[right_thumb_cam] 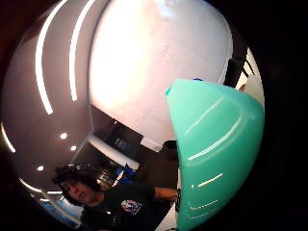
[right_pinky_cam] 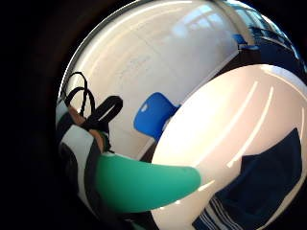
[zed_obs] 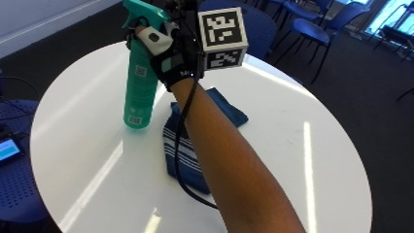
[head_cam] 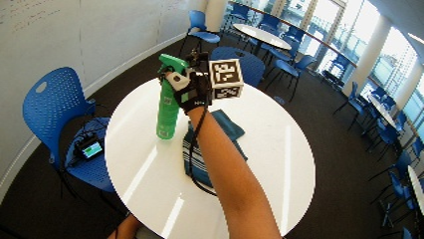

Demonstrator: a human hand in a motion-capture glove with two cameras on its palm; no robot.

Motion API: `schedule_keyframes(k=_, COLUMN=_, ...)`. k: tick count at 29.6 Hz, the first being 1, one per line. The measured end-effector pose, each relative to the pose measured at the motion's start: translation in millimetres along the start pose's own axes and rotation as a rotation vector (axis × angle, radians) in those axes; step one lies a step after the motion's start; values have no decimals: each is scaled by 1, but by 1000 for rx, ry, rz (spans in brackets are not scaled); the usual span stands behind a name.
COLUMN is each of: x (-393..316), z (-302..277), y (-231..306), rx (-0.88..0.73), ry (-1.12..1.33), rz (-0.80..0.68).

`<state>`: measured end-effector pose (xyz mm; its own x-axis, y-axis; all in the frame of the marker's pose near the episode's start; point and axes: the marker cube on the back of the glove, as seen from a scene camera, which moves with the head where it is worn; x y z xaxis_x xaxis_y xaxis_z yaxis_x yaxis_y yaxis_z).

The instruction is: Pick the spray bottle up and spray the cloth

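My gloved right hand [zed_obs: 171, 65] [head_cam: 192, 94] grips a tall green spray bottle [zed_obs: 141, 82] [head_cam: 168, 104] by its neck, just under the nozzle head. The bottle hangs upright over the left side of the round white table [zed_obs: 304, 145] [head_cam: 278, 149]. I cannot tell whether its base touches the tabletop. The green body fills much of both palm views [right_pinky_cam: 144, 184] [right_thumb_cam: 216, 154]. A dark blue cloth with white stripes [zed_obs: 187, 155] [head_cam: 228, 124] [right_pinky_cam: 259, 191] lies flat on the table just right of the bottle, partly hidden by my forearm.
Blue chairs stand around the table, one at its left [head_cam: 56, 109] [right_pinky_cam: 153, 115] and others behind it [zed_obs: 310, 19]. A small device with a lit screen [head_cam: 91, 148] [zed_obs: 8, 149] lies on the left chair's seat. More tables and chairs fill the room beyond.
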<state>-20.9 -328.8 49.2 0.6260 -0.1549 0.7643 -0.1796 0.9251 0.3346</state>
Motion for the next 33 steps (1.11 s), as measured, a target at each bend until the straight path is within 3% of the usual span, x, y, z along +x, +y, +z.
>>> schedule_keyframes(k=9, x=-6, z=32, y=21, rx=-100, ry=-9, rz=-44)
schedule_keyframes(k=33, x=-34, z=39, y=13, rx=-98, ry=-41, rz=-50)
